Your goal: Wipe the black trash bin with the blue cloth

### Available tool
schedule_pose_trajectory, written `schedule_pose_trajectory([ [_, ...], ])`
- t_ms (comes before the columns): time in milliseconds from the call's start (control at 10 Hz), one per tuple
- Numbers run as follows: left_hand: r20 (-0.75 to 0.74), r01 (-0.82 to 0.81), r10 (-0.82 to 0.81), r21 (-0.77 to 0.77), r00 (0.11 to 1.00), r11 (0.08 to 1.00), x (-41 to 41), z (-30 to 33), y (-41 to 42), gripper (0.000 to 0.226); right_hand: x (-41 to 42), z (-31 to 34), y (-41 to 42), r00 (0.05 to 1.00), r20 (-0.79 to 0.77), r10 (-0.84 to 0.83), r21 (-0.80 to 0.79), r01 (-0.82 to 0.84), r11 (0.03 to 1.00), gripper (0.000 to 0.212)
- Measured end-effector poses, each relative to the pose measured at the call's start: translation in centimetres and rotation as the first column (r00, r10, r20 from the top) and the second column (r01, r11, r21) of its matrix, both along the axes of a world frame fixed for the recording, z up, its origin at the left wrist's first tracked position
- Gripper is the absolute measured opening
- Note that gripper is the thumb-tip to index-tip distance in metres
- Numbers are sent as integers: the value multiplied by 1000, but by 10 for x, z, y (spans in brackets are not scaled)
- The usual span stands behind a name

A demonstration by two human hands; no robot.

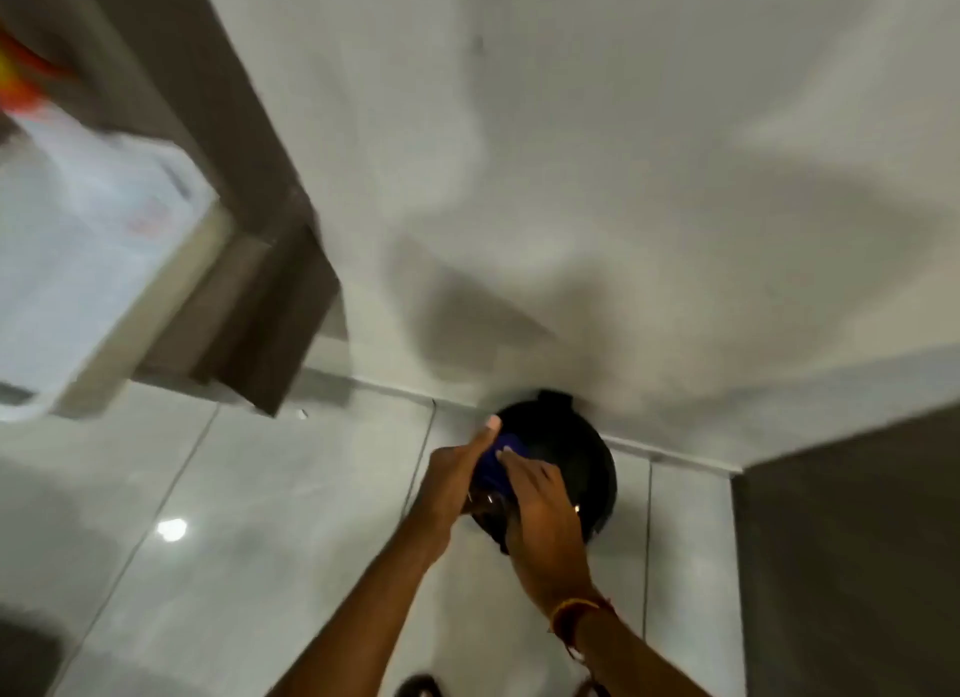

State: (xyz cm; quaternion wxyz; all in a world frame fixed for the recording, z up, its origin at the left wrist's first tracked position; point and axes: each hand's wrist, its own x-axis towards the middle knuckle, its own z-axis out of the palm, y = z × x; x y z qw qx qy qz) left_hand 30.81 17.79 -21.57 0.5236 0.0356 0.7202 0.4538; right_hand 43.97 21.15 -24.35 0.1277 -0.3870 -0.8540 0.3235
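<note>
The black trash bin [582, 462] is round, seen from above, and stands on the floor against the white wall. The blue cloth [503, 455] lies bunched on the left part of its top. My left hand [452, 483] is at the bin's left rim, with a finger stretched along the cloth's left edge and gripping it. My right hand [543, 520] covers the near side of the bin, its fingertips pressed on the cloth. Most of the cloth is hidden between the two hands. The frame is motion-blurred.
A grey-brown cabinet [270, 301] juts out at the left with a white container [88, 260] on it. Glossy pale floor tiles [260, 514] spread to the left. A dark panel [852, 566] stands at the right. My feet [415, 688] show at the bottom edge.
</note>
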Motion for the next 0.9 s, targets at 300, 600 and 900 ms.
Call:
schedule_pose_trajectory([
  [300,-269,-303,405,351,874,886,-124,229,-43,11,-141,214,-7,807,-467,-361,-496,99,863,57],
  [600,-377,-509,513,117,771,853,-288,269,-134,18,-322,275,-43,947,-202,-248,-908,-86,411,38],
  [900,-630,-186,-104,-377,769,907,-334,226,-158,40,-388,255,-78,994,-49,-94,-876,2,482,43],
])
